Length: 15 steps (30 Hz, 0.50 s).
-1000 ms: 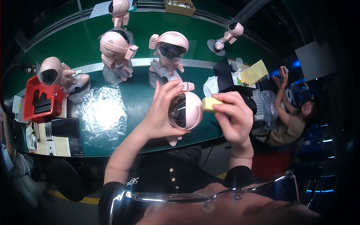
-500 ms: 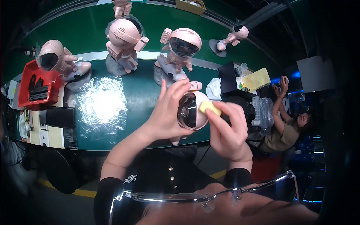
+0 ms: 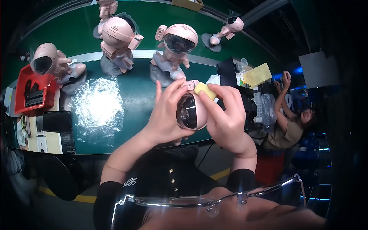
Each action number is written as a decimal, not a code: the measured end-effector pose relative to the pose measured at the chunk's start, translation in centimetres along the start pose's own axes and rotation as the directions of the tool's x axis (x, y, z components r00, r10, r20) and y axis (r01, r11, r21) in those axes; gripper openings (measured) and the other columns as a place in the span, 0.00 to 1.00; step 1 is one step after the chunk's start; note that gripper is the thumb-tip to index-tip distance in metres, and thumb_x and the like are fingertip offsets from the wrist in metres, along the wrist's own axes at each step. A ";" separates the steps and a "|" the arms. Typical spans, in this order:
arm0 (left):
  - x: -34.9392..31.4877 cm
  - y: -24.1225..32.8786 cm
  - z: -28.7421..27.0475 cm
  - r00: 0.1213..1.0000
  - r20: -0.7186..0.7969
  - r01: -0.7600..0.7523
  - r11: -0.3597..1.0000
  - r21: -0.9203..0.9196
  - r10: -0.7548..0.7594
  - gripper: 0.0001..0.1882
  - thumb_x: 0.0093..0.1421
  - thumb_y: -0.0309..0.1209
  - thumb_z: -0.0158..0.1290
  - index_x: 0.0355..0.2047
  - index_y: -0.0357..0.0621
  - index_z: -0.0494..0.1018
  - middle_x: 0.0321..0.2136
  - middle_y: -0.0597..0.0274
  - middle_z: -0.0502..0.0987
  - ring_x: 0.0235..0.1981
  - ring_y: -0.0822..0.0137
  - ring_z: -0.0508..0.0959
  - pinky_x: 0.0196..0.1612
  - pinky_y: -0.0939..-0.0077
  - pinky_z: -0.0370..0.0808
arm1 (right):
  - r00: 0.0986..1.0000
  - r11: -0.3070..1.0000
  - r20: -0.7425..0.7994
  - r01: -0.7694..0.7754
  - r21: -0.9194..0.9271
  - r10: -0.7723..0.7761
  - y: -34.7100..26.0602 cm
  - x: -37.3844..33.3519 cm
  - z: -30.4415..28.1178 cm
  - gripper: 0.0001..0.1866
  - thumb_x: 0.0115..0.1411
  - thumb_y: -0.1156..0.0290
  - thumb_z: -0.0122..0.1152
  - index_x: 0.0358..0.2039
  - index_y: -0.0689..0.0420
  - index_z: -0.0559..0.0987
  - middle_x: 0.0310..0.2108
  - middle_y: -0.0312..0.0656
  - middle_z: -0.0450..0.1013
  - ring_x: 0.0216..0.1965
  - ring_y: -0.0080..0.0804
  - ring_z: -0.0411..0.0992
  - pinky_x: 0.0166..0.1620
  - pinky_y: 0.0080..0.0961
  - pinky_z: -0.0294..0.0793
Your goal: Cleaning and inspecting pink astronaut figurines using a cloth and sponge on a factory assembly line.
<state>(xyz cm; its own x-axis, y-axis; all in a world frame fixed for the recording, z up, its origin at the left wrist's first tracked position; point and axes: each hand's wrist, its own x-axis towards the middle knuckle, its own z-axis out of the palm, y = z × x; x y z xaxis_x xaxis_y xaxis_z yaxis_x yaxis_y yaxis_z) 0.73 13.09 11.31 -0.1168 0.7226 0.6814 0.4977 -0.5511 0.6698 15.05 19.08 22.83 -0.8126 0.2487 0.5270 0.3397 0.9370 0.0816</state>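
A pink astronaut figurine's round helmet with a dark glossy visor (image 3: 188,112) is before me at the bench's near edge. My left hand (image 3: 165,113) grips the helmet from its left side, with fingers over the top and thumb beneath. Between the thumb and fingers of my right hand (image 3: 227,115) is a small yellow sponge (image 3: 204,91), held at the helmet's upper right beside the pink ear piece (image 3: 190,84). Most of the figurine's body is hidden below the helmet and my hands.
More astronaut figurines (image 3: 175,46) stand across the bench's far side. Crumpled clear plastic film (image 3: 100,111) lies at left, near a red bin (image 3: 46,99) of black parts. A black box (image 3: 227,72) and yellow sponge sheet (image 3: 257,75) are at right; beyond sits a co-worker (image 3: 285,128).
The yellow sponge in my right hand has moved from the helmet's right side up toward the ear piece. My left hand keeps its grip, and the whole view has shifted slightly.
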 end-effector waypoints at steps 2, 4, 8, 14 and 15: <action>-0.1 -0.2 -0.2 1.000 -0.016 0.021 1.000 0.000 -0.021 0.59 0.30 0.40 0.72 0.59 0.45 0.48 0.59 0.41 0.55 0.61 0.44 0.58 0.62 0.35 0.37 | 0.999 0.996 0.053 -0.012 0.084 0.008 -0.1 -0.3 -0.8 0.24 0.33 0.84 0.58 0.38 0.66 0.78 0.40 0.53 0.69 0.36 0.48 0.69 0.38 0.34 0.73; -0.1 -0.4 -0.2 0.999 -0.034 0.031 1.000 0.001 -0.031 0.59 0.30 0.40 0.72 0.59 0.45 0.48 0.59 0.40 0.55 0.61 0.44 0.58 0.62 0.35 0.37 | 0.999 1.000 0.050 -0.004 0.029 0.002 -1.1 -1.5 -1.8 0.25 0.33 0.85 0.56 0.39 0.65 0.78 0.41 0.53 0.70 0.36 0.47 0.69 0.38 0.34 0.73; 0.2 -0.3 0.2 0.998 -0.061 0.004 1.000 -0.022 -0.006 0.55 0.32 0.38 0.70 0.59 0.46 0.50 0.58 0.45 0.57 0.60 0.47 0.60 0.60 0.30 0.37 | 1.000 1.000 0.010 -0.011 0.016 0.011 -0.9 -1.9 -1.4 0.25 0.34 0.86 0.57 0.39 0.64 0.79 0.41 0.52 0.71 0.36 0.47 0.70 0.39 0.34 0.73; -0.9 -0.6 -0.7 0.998 -0.066 0.023 1.000 0.019 -0.022 0.57 0.31 0.38 0.71 0.59 0.45 0.49 0.58 0.43 0.56 0.60 0.46 0.59 0.60 0.30 0.37 | 0.857 0.582 0.074 -0.407 0.704 0.510 6.4 -0.2 5.3 0.12 0.49 0.82 0.62 0.37 0.61 0.81 0.39 0.45 0.75 0.35 0.28 0.74 0.40 0.22 0.73; -0.4 -0.2 -0.3 0.998 -0.069 0.016 1.000 0.002 -0.016 0.57 0.31 0.38 0.71 0.59 0.44 0.49 0.58 0.43 0.56 0.60 0.46 0.59 0.60 0.30 0.38 | 0.807 0.569 0.031 -0.443 0.693 0.590 9.5 -0.9 7.1 0.12 0.50 0.81 0.62 0.37 0.63 0.81 0.40 0.44 0.75 0.35 0.26 0.74 0.39 0.20 0.73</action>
<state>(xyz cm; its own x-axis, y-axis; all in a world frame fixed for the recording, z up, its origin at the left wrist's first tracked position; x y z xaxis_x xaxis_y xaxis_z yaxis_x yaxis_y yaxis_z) 0.38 12.78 10.99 -0.1833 0.7008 0.6894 0.4973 -0.5389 0.6800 15.69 29.53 17.09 -0.4695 0.7614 0.4471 0.2253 0.5929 -0.7731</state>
